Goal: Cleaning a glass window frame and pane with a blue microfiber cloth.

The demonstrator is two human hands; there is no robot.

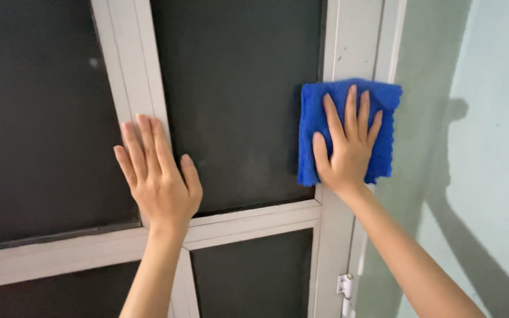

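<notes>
The blue cloth (pixel 349 132) lies flat against the white frame (pixel 349 41) of a dark-paned window, at the frame's right upright, spilling a little onto the dark pane (pixel 237 100) on one side and toward the pale green wall (pixel 490 118) on the other. It hangs roughly square, its slightly longer side running up and down along the upright. The right hand (pixel 349 150) is spread open on top of it, fingers pointing up, palm pressing the cloth to the frame rather than gripping it. So the cloth sits directly under that hand, and the upright runs on above and below it. The left hand (pixel 157 174) is well apart to the left, also open and flat, holding nothing, braced on the middle upright just above the crossbar (pixel 248 227). A small hinge (pixel 344 285) shows low on the right upright.
</notes>
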